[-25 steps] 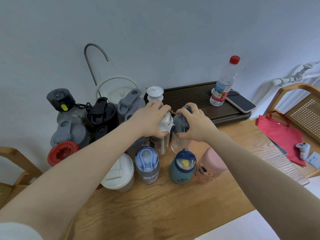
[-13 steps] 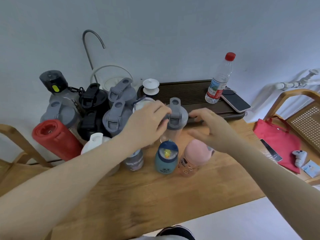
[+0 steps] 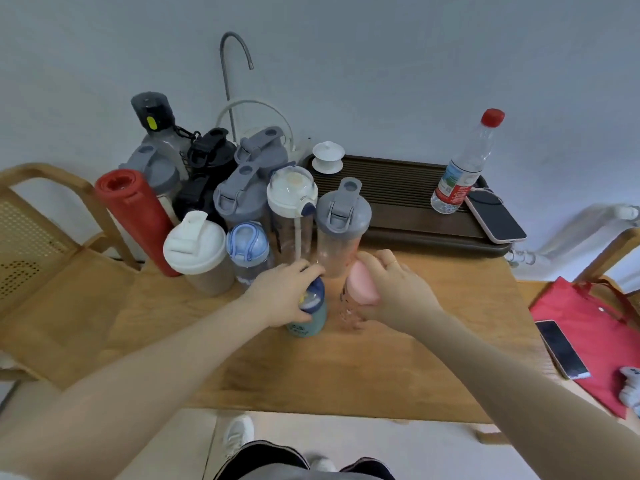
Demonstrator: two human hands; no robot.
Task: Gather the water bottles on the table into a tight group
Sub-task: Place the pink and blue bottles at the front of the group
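Several water bottles stand packed together at the back left of the wooden table [image 3: 346, 375]. Among them are a red bottle [image 3: 138, 216], a white-lidded shaker [image 3: 199, 251], a small blue-lidded bottle [image 3: 247, 251], a clear bottle with a white lid [image 3: 292, 209] and a clear shaker with a grey lid [image 3: 341, 220]. In front of the group, my left hand [image 3: 280, 294] grips the lid of a small teal bottle [image 3: 310, 322]. Just to its right, my right hand [image 3: 394, 292] closes around a pink-lidded bottle [image 3: 358, 289].
A dark slatted tea tray [image 3: 408, 202] at the back holds a white lidded cup [image 3: 328, 161], a plastic bottle with a red cap [image 3: 465, 168] and a phone [image 3: 497, 221]. A red bag [image 3: 588, 327] with another phone [image 3: 561, 348] lies right. Wooden chairs stand either side.
Both hands have left the two tall clear bottles at the back and come forward. The left hand now holds the teal bottle, the right the pink one. The camera has tilted down.
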